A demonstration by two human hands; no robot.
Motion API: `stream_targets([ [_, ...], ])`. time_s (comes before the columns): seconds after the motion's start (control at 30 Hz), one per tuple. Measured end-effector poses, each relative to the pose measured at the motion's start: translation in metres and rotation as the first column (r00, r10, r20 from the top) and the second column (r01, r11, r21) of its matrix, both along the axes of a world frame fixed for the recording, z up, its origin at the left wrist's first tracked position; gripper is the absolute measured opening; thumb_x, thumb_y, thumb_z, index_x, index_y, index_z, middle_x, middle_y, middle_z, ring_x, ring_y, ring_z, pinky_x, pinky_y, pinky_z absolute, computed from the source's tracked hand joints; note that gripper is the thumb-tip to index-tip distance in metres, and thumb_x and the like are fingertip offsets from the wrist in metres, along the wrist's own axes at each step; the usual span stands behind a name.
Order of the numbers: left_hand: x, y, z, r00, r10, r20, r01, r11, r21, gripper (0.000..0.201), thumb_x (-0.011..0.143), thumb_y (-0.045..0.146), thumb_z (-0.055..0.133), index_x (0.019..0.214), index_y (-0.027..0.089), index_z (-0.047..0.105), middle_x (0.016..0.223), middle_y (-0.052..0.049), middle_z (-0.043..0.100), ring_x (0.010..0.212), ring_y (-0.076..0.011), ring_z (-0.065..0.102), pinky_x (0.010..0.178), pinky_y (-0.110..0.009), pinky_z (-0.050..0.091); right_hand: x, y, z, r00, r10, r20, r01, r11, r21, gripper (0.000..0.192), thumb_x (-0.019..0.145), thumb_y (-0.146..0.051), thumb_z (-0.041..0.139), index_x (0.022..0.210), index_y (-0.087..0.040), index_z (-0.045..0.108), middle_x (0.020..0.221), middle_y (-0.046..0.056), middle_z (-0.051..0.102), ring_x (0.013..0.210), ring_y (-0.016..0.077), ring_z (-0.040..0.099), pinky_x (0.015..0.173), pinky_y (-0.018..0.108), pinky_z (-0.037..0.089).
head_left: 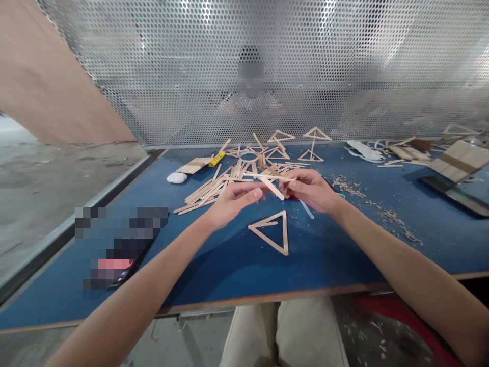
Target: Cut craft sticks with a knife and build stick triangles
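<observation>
Over the middle of the blue table, my right hand point(307, 189) pinches craft sticks point(272, 187) between thumb and fingers. Two pale sticks show there, meeting at an angle; whether they are joined is unclear. My left hand point(240, 200) is just left of them, its thumb apart and its fingers stretched out behind the sticks. Below both hands lies a flat craft-stick triangle point(285, 232), with one short stick inside its upper side. Under my right hand, a red item point(293, 197) and a translucent glue stick point(306, 209) are partly hidden.
Loose craft sticks point(208, 191) pile up behind my left hand, near a tape roll point(250, 157) and a white case point(177, 178). Stick frames point(315, 145) stand farther back. Wood scraps point(393, 219) and a dark device point(458, 196) lie right; a phone point(130, 250) lies left. Perforated metal point(183, 102) borders the back.
</observation>
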State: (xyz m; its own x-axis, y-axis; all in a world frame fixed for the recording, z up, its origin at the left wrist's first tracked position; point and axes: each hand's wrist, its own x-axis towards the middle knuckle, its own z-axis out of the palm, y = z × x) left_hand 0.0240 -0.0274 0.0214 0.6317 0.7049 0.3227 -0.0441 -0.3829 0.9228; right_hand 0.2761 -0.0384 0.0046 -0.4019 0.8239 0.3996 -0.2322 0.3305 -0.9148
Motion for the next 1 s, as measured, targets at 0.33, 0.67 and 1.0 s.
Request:
stream_targets([
  [0.33,0.018,-0.016,-0.011,0.922,-0.298,0.248,0.375,0.847,-0.376,0.028,0.092,0.043,0.071,0.105,0.019,0.076,0.077,-0.003,0.06,0.066,-0.0094,0.048,0.067,-0.026,0.043,-0.022,-0.008,-0.008,0.995,0.033,-0.09,-0.037,0.998,-0.043,0.016,0.086,-0.034,0.077,0.101,-0.031,0.08,0.101,0.001,0.069,0.079,0.0112,0.059,0.076,0.028,0.053],
  [0.67,-0.002,0.002,0.005,0.982,0.147,-0.121,-0.131,0.983,0.131,0.026,0.089,0.045,0.073,0.091,0.019,0.077,0.085,-0.005,0.073,0.073,-0.014,0.06,0.065,-0.026,0.046,0.011,0.006,0.017,0.931,-0.358,-0.07,0.36,0.933,0.024,0.018,0.095,-0.036,0.063,0.105,-0.027,0.075,0.099,0.003,0.064,0.079,0.0132,0.056,0.07,0.029,0.051],
  [1.0,0.007,-0.013,0.0,0.908,0.385,-0.167,-0.31,0.883,0.352,0.026,0.094,0.041,0.066,0.096,0.021,0.082,0.089,-0.004,0.08,0.071,-0.015,0.064,0.062,-0.026,0.045,0.012,-0.006,0.026,0.919,-0.262,0.295,0.291,0.955,-0.056,0.039,0.096,-0.053,0.061,0.116,-0.02,0.068,0.093,0.005,0.066,0.067,0.0116,0.058,0.058,0.026,0.047],
])
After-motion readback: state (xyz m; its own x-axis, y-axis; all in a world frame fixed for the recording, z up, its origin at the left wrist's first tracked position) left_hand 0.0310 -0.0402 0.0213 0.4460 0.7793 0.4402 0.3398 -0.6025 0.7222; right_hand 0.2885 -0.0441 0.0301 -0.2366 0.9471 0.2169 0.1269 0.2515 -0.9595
